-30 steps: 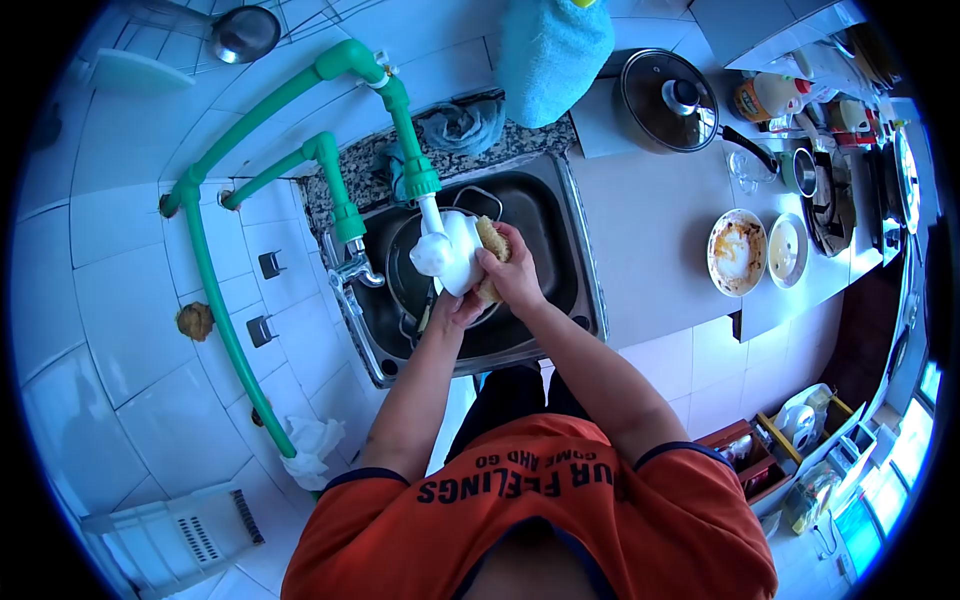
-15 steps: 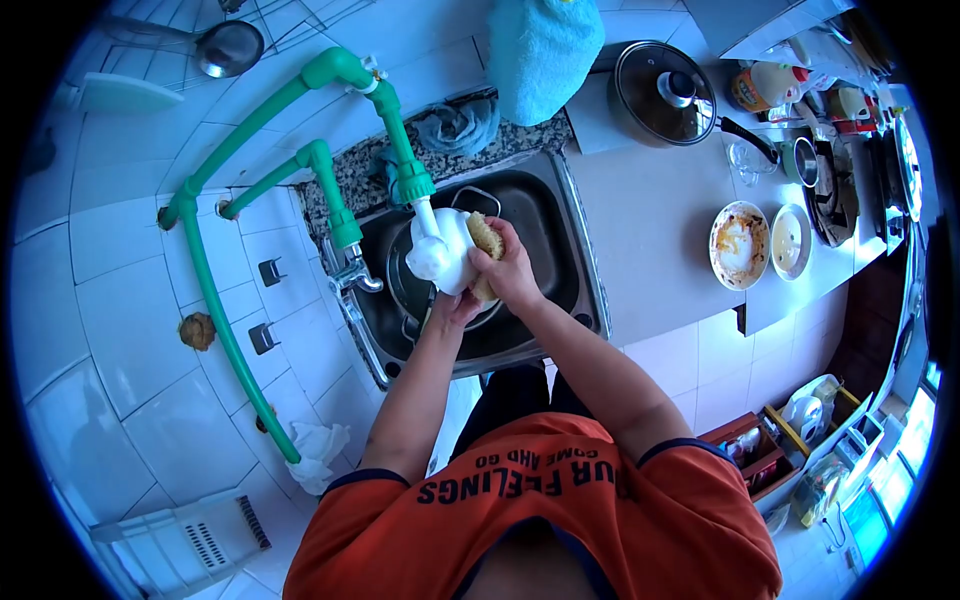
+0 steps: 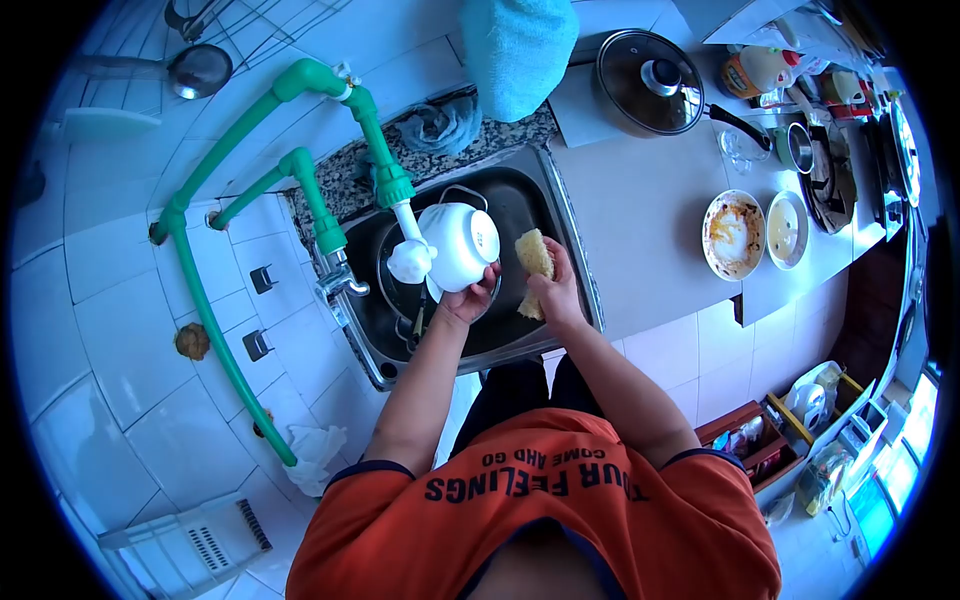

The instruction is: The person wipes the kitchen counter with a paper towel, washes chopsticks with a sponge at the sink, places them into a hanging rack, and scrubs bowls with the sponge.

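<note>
Over the sink (image 3: 583, 262), my left hand (image 3: 468, 300) grips a white bowl (image 3: 457, 250) by its rim. The bowl is tipped so that its base faces right, and part of it lies behind the white tap spout (image 3: 410, 258). My right hand (image 3: 558, 290) is closed around a yellowish sponge (image 3: 535, 254), a short way right of the bowl and apart from it. Below the bowl, other dishes in the basin are partly hidden.
Green pipes (image 3: 375, 140) and a metal tap (image 3: 343, 283) stand at the sink's left. On the counter are a lidded pan (image 3: 640, 95), a soiled bowl (image 3: 733, 235) and a pale bowl (image 3: 787, 232). A blue towel (image 3: 520, 60) hangs behind the sink.
My right hand has drawn the sponge off the bowl and moved right. The bowl has turned in my left hand, so its base now faces right. The camera view has shifted slightly.
</note>
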### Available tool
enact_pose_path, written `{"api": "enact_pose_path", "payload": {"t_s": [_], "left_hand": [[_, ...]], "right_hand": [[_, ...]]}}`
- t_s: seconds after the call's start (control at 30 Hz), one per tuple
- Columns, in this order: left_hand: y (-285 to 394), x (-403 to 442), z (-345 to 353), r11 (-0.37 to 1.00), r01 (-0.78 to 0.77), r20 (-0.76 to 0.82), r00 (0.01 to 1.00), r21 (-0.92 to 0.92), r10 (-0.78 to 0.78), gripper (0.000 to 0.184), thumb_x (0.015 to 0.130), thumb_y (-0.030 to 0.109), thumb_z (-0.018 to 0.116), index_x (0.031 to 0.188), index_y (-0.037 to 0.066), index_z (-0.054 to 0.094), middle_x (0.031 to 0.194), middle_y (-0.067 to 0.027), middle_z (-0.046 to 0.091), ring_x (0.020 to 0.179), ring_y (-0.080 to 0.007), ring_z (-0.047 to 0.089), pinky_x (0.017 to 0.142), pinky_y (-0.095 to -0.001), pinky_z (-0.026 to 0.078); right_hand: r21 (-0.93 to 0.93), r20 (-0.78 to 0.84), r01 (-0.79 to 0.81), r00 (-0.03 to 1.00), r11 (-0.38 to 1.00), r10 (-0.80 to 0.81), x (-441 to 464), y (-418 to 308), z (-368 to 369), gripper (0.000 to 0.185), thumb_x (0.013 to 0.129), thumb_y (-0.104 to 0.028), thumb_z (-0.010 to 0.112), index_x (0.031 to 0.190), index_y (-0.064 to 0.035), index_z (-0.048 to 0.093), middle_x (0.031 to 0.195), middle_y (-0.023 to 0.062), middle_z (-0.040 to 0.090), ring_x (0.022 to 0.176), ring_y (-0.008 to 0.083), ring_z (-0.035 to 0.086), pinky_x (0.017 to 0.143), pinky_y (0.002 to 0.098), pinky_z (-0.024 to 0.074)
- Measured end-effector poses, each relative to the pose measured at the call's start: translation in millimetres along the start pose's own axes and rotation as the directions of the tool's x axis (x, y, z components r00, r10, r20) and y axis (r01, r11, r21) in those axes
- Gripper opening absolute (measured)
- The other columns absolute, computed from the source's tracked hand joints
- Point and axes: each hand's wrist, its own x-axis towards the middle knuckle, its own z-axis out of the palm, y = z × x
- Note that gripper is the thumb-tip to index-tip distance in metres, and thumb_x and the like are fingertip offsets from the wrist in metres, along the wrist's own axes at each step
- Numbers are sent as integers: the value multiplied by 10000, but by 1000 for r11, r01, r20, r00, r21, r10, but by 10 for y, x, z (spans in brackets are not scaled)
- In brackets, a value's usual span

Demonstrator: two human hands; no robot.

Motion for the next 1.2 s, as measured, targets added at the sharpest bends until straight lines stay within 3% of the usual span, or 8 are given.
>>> {"api": "enact_pose_path", "payload": {"t_s": [0.43,0.53,0.77,0.9,0.97,1.03,1.13,1.2], "left_hand": [[59,-135,17,992,-88,-53,994,89,93,452,834,279,600,1206,52,481,1110,-172,535,968,-298,603,610,-285,567],[239,-147,98,606,-231,-168,833,761,528,333,858,260,557,1153,108,525,1077,-93,579,964,-258,598,780,-375,521],[659,-308,180,594,-202,9,950,779,312,299,873,222,516,1119,53,526,1077,-105,584,989,-223,582,861,-352,476],[566,-228,294,327,-273,35,814,905,580,335,811,127,602,1130,57,527,1057,-80,595,966,-204,575,838,-323,466],[335,-192,377,138,-51,-72,649,989,757,381,791,221,634,1107,24,556,1045,-74,600,984,-200,557,888,-334,419],[180,-165,393,345,90,-342,504,934,794,497,745,149,697,1187,57,490,1089,-70,562,988,-216,546,892,-359,417],[-71,-94,314,396,63,-289,788,916,544,466,740,134,684,1158,23,509,1027,-117,597,914,-257,603,744,-376,514],[-185,10,359,712,144,-493,812,688,312,405,753,176,677,1096,11,537,984,-153,608,779,-247,650,552,-298,550]], "right_hand": [[-28,61,25,998,999,-24,-92,-26,127,567,698,13,570,1235,-77,410,1113,100,519,1032,202,518,891,293,405],[-52,86,47,995,998,-42,-120,-23,89,555,704,9,562,1231,-77,414,1111,103,521,1035,202,517,896,289,402],[-94,43,96,995,991,-92,-33,45,11,537,709,-11,568,1223,-80,429,1090,108,547,1005,204,536,869,297,422],[-122,65,92,994,988,-84,-74,48,4,534,717,-13,571,1227,-81,426,1113,121,542,1028,210,527,893,295,405],[-148,62,96,994,984,-87,-102,137,-51,553,711,-8,575,1238,-75,419,1116,126,537,1037,213,521,902,298,398],[-39,6,-20,1000,999,21,-143,287,-129,561,709,-5,573,1243,-71,416,1109,128,534,1040,220,519,909,298,392],[-35,-12,-256,967,966,256,-337,250,-209,574,720,-14,569,1263,-62,389,1039,104,535,840,178,560,730,289,467],[4,40,-277,960,961,277,-401,410,-271,567,730,-21,565,1266,-63,386,1014,94,537,797,170,561,683,283,473]]}}
